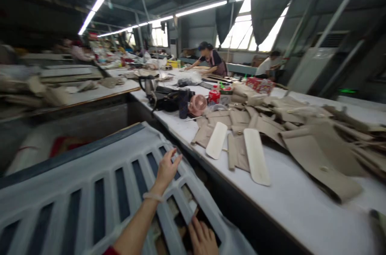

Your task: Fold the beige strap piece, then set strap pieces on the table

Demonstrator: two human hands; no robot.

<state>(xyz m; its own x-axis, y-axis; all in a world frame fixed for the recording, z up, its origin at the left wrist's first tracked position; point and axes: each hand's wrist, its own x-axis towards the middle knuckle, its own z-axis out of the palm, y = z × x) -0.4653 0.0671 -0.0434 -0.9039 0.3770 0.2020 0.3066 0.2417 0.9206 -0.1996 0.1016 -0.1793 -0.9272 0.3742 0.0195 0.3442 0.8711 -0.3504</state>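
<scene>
A large grey slotted panel [84, 162] covers the lower left, with long dark openings between its bars. My left hand [167, 166], with a pale band at the wrist, is over the panel's far right part. Its thumb and fingers are apart, with nothing visible between them. Lower down, my right hand [203, 239] reaches into view at the bottom edge. Its fingers lie stretched out by one of the openings, near a small whitish piece [193, 206]. Brownish material shows through the openings there; what it is I cannot make out.
On the white table [286, 210] to the right lie several taupe fabric pieces [322, 158], two white rounded strips [256, 156], a pink fan [198, 104], a red jar [214, 95] and a black bag [167, 98]. A dark gap separates table and panel. Other people [209, 60] work farther back.
</scene>
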